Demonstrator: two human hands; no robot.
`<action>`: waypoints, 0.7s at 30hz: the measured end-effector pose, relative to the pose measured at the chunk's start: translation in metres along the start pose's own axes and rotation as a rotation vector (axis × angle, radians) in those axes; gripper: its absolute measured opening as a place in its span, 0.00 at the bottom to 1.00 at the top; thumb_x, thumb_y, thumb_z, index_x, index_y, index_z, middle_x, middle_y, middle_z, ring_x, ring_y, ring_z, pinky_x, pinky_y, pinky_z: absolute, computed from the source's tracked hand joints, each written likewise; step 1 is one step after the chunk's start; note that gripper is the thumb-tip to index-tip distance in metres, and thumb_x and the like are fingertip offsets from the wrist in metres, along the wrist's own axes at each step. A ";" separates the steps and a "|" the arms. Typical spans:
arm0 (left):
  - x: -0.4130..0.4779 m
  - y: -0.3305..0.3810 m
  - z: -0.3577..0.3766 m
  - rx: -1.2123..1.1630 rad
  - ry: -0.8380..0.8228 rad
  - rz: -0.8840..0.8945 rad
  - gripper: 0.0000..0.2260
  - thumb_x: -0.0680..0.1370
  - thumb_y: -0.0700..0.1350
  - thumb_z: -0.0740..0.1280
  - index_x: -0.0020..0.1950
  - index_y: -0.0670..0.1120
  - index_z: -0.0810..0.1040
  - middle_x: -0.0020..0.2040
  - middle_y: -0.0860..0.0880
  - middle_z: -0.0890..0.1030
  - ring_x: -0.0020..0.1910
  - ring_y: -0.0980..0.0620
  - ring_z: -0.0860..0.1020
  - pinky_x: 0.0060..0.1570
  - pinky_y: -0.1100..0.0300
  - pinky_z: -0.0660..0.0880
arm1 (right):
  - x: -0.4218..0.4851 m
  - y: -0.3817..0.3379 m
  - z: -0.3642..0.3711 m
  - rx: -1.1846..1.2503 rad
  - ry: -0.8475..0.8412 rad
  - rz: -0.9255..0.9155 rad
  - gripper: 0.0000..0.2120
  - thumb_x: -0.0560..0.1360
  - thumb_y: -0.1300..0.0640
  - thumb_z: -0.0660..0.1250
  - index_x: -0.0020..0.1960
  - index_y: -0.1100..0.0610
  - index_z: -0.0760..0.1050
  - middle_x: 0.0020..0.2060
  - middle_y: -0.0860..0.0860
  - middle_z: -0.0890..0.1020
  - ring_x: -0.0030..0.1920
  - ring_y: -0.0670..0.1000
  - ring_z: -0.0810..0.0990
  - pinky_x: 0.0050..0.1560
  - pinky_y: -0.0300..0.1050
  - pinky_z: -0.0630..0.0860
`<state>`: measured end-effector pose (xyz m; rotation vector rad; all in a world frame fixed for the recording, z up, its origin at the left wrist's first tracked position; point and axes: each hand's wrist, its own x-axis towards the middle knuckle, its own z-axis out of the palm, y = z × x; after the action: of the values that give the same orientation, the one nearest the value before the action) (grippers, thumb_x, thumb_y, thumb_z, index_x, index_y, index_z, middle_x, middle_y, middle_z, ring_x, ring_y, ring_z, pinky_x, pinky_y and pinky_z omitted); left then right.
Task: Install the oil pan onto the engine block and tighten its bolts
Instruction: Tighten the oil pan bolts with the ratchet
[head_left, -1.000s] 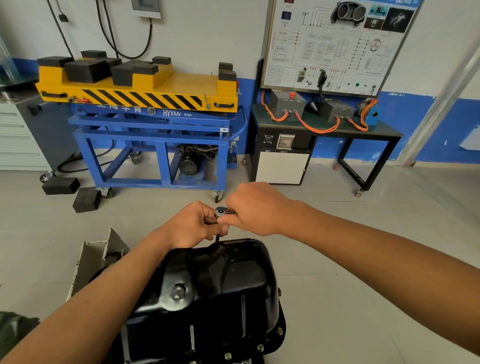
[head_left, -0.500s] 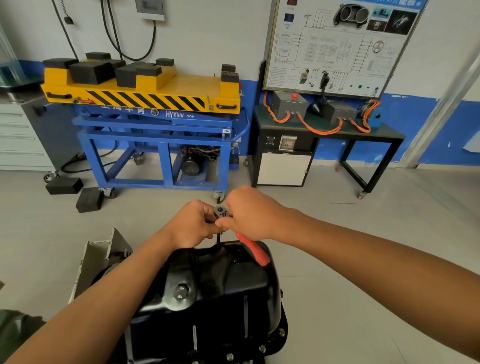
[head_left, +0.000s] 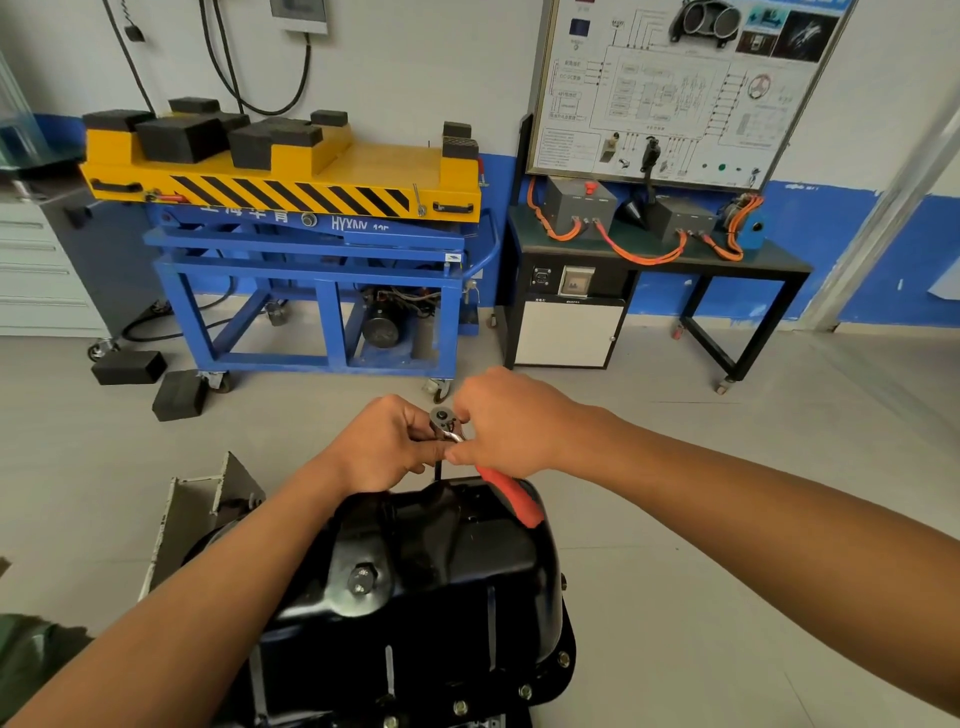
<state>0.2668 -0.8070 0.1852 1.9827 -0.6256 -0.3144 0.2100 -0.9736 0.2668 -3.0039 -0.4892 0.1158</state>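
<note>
Nearest to the camera, the black oil pan (head_left: 415, 571) sits low in the middle with its deep side up, and the two forearms cross over it, so part of its left wall is hidden. Several bolts (head_left: 524, 691) stand in its flange along the near right edge, and a drain plug (head_left: 362, 577) shows on the sloped left face. To the left of the pan stands a grey metal bracket (head_left: 208, 499). At the far end of the pan both hands meet on a ratchet (head_left: 511, 499) with a red handle. The left hand (head_left: 387, 441) is curled around the thin bar under the ratchet head, and the right hand (head_left: 511, 421) grips the handle just beside the head, with the red end lying over the rim of the pan. Farther away, on the floor, lie two black rubber blocks (head_left: 179, 395). Behind them is a blue lift trolley (head_left: 311, 270) with a yellow top; white letters on it begin with "HY", and the rest is not clear. To its right a dark bench (head_left: 779, 262) carries grey boxes with orange cables (head_left: 644, 252) and a wiring diagram board (head_left: 649, 88), whose text is too small to read.
</note>
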 end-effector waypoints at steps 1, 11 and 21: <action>0.000 0.000 0.000 -0.006 -0.006 0.002 0.05 0.73 0.42 0.77 0.42 0.53 0.87 0.39 0.46 0.87 0.38 0.49 0.81 0.43 0.51 0.82 | 0.000 0.001 -0.002 -0.023 -0.007 -0.004 0.16 0.74 0.46 0.72 0.40 0.59 0.77 0.34 0.54 0.78 0.34 0.54 0.77 0.34 0.48 0.74; 0.002 -0.001 0.001 0.012 -0.040 -0.023 0.06 0.75 0.39 0.75 0.43 0.50 0.87 0.39 0.47 0.87 0.38 0.52 0.81 0.44 0.53 0.82 | -0.002 0.005 -0.008 -0.205 0.019 -0.081 0.12 0.77 0.48 0.69 0.55 0.55 0.81 0.38 0.51 0.76 0.41 0.55 0.78 0.36 0.46 0.71; 0.008 -0.006 0.001 0.005 -0.090 -0.043 0.01 0.76 0.40 0.75 0.45 0.44 0.86 0.42 0.44 0.87 0.40 0.53 0.84 0.44 0.58 0.83 | 0.007 0.007 -0.009 -0.309 0.039 -0.108 0.05 0.76 0.60 0.69 0.51 0.54 0.81 0.35 0.49 0.71 0.40 0.55 0.75 0.35 0.45 0.69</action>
<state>0.2746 -0.8097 0.1798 1.9974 -0.6423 -0.4305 0.2196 -0.9792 0.2749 -3.2601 -0.7253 -0.0304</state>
